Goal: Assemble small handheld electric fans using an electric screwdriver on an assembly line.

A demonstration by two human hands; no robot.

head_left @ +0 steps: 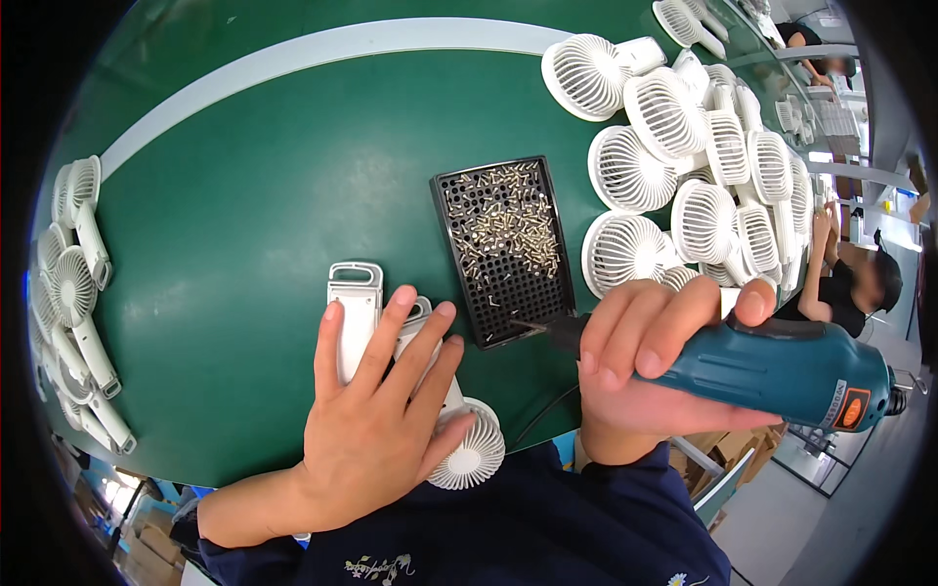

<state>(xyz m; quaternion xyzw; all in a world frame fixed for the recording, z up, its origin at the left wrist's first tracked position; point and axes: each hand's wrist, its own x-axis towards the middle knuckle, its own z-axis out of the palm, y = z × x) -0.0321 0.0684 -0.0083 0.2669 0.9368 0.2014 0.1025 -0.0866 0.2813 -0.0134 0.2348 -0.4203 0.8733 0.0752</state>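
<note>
Your bench point(234, 215) is well lit, w/ soft glare L of ctr; fisheye bends edges, corners blk.

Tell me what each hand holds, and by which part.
Right hand: the teal electric screwdriver, by the front of its body. Left hand: spread over white handheld fans, apparently gripping nothing.

Green worktable point(215, 244) with a white strip point(391, 34), pale floor point(767, 518) beyond

On the table point(225, 244), a tray point(532, 293) of screws point(518, 230) lies between a fan heap point(725, 146) rightward and a fan row point(73, 283) far left. Two fan handles point(357, 313) lie partly beneath the left hand point(362, 444).
</note>
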